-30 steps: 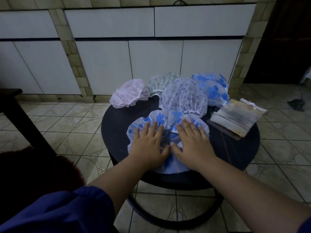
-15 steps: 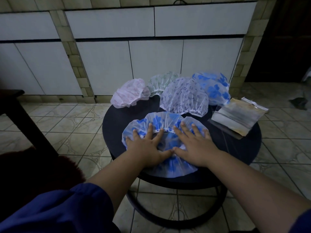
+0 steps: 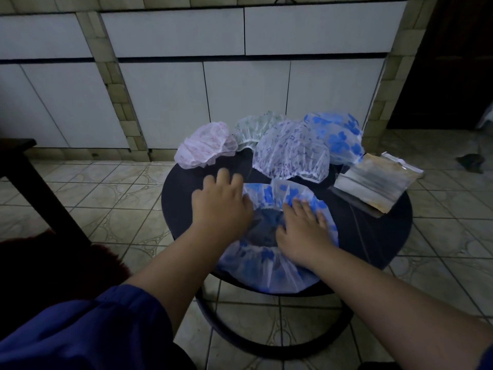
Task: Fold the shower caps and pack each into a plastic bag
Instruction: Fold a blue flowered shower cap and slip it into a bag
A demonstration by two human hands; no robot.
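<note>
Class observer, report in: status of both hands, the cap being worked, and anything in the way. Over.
Left hand and right hand both open, pressing flat. Translucent blue-flowered shower cap spread out, unfolded, on round dark table. Nothing in the way.

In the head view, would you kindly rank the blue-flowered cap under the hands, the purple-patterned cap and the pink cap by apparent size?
1. Blue-flowered cap, flattened and nearest the camera, so partly perspective.
2. Purple-patterned cap.
3. Pink cap, though it is bunched up.

No legible text anywhere.
</note>
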